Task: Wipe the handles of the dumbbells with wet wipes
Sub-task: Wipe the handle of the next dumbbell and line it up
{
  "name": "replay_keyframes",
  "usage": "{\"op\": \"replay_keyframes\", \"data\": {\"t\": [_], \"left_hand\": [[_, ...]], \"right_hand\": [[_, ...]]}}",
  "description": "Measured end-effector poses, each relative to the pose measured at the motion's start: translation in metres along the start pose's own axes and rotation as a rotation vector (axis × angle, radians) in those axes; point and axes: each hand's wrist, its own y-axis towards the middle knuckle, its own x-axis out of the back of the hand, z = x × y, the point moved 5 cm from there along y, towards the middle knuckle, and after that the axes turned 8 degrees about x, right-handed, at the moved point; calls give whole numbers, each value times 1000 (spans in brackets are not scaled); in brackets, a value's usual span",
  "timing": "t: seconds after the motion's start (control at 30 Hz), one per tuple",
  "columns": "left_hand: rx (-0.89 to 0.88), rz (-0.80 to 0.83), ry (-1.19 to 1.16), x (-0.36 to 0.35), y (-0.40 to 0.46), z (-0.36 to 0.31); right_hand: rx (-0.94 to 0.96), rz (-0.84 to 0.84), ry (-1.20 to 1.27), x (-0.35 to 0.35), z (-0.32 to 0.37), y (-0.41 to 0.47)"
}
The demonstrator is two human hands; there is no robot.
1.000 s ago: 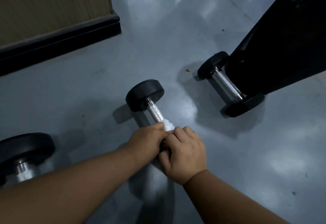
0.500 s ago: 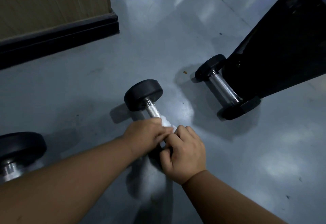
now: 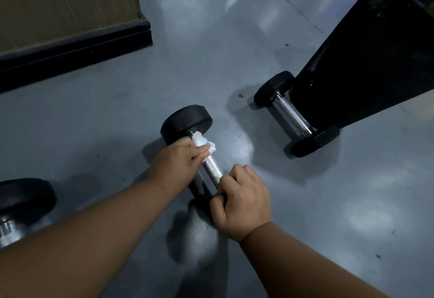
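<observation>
White and crumpled, the wet wipe (image 3: pixel 202 143) sits bunched against the knurled steel handle (image 3: pixel 212 168) of the round black dumbbell (image 3: pixel 186 121), which lies mid-floor on the grey polished floor (image 3: pixel 305 203). We pinch the wipe in our left hand (image 3: pixel 175 161) up by the far weight, while our right hand (image 3: pixel 242 200) curls round the handle's near end, probably to stop it rolling.

Grey floor (image 3: pixel 234 51): three dumbbells (image 3: pixel 186 121) resting.
</observation>
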Motion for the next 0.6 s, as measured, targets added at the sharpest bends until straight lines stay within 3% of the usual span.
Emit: {"op": "replay_keyframes", "data": {"t": [0.07, 0.13, 0.23, 0.43, 0.6], "left_hand": [[-15, -3, 46, -9, -8, -9], [-20, 101, 42, -21, -23, -20], [-191, 117, 212, -31, -26, -30], [-21, 41, 41, -19, -3, -11], [-116, 135, 95, -27, -27, -32]], "right_hand": [[5, -4, 0, 0, 0, 0], [19, -12, 19, 1, 1, 1], [28, -21, 44, 3, -1, 3], [2, -8, 4, 3, -2, 2], [2, -14, 46, 3, -4, 3]]}}
